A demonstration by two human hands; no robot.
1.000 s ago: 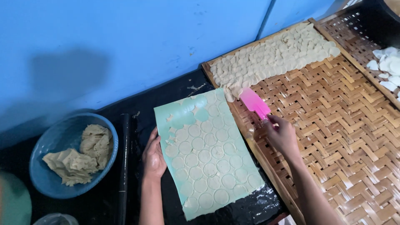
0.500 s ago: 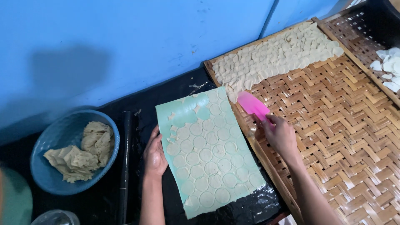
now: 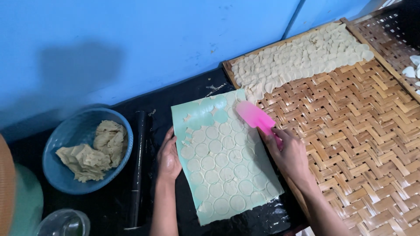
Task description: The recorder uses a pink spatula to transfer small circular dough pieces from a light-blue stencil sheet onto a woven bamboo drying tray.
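Note:
My right hand grips a pink spatula whose blade lies over the top right part of a pale green mat. The mat is covered with several round cut dough discs. My left hand rests flat on the mat's left edge, holding it down on the black surface. A woven bamboo tray lies to the right, with many dough discs spread along its far end.
A blue bowl with lumps of dough scraps sits at the left. A black rolling pin lies beside my left hand. A clear glass stands at the bottom left. A second woven tray holds white pieces at the right edge.
My right hand has carried the pink spatula leftward from the bamboo tray onto the top right of the green mat. My left hand has stayed on the mat's edge.

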